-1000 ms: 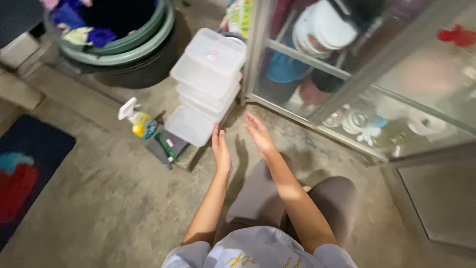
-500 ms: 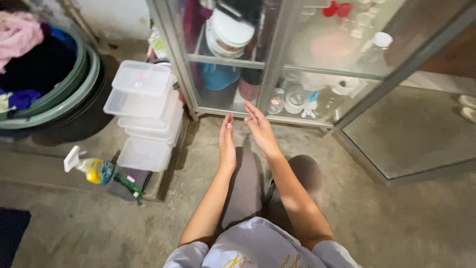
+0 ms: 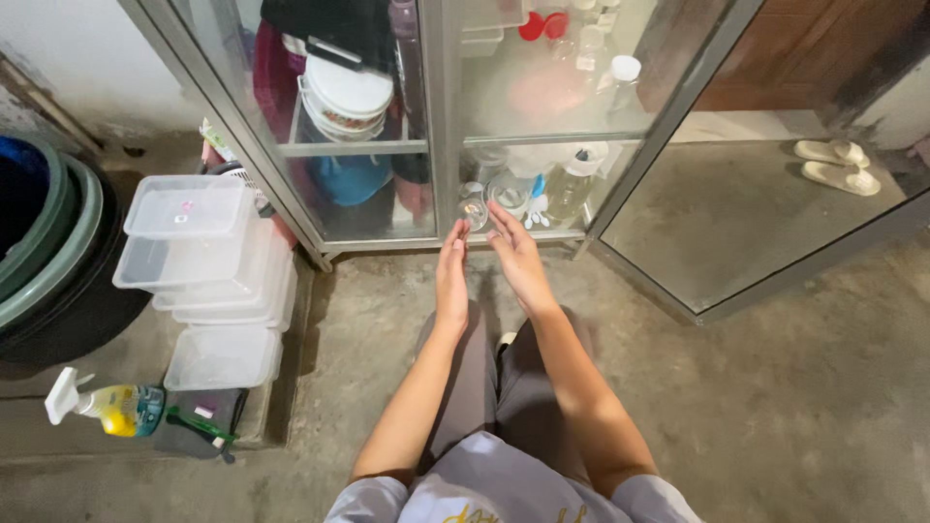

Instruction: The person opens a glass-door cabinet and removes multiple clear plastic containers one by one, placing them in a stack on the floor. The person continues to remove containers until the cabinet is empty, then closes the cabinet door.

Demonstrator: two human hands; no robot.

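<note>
My left hand (image 3: 451,276) and my right hand (image 3: 517,257) reach forward side by side, fingers stretched out flat, holding nothing. Their fingertips are close to the bottom frame of a glass-fronted cabinet (image 3: 441,126). Behind the glass near my fingertips stand clear glasses (image 3: 506,192) and a bottle (image 3: 572,184). Stacked white bowls (image 3: 344,97) sit on the shelf above. My knees in grey trousers (image 3: 504,387) are below my arms.
A stack of clear lidded plastic boxes (image 3: 199,257) stands at the left. A spray bottle (image 3: 107,407) lies by a dark cloth. Green tubs (image 3: 44,242) sit far left. An open glass door (image 3: 746,194) leans right; pale slippers (image 3: 833,163) lie beyond.
The view has swung right, so the boxes and tubs slid left and the cabinet now sits straight ahead. My hands stay open and have come nearer the cabinet's base.
</note>
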